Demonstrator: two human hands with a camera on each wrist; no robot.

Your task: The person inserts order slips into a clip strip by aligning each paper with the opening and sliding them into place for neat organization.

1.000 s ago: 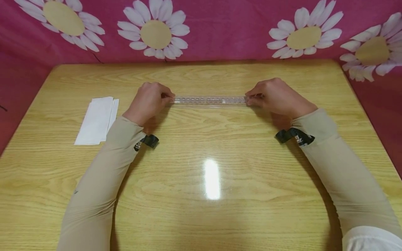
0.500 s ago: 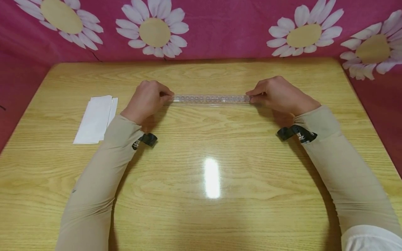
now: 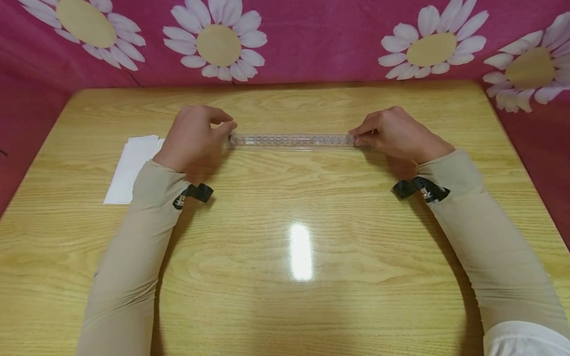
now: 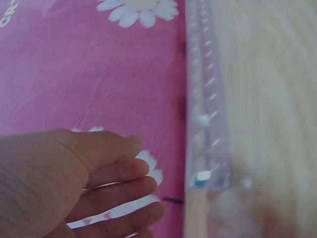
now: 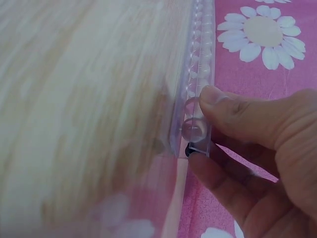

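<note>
A long, clear plastic tube with a row of clear round balls inside lies crosswise above the far half of the table. Its right end is pinched between the thumb and fingers of my right hand, as the right wrist view shows, where the thumb presses on the tube near a ball and a small dark spot. My left hand is beside the left end, fingers loosely bent and holding nothing. In the left wrist view a gap separates the left hand from the tube.
White paper slips lie stacked at the left, partly behind my left wrist. The wooden table has a bright light reflection near its middle. A pink cloth with white daisies hangs along the back and sides.
My left hand has let go of the tube's left end and moved a little to the left, uncovering that end. The right hand keeps its grip, nearly still.
</note>
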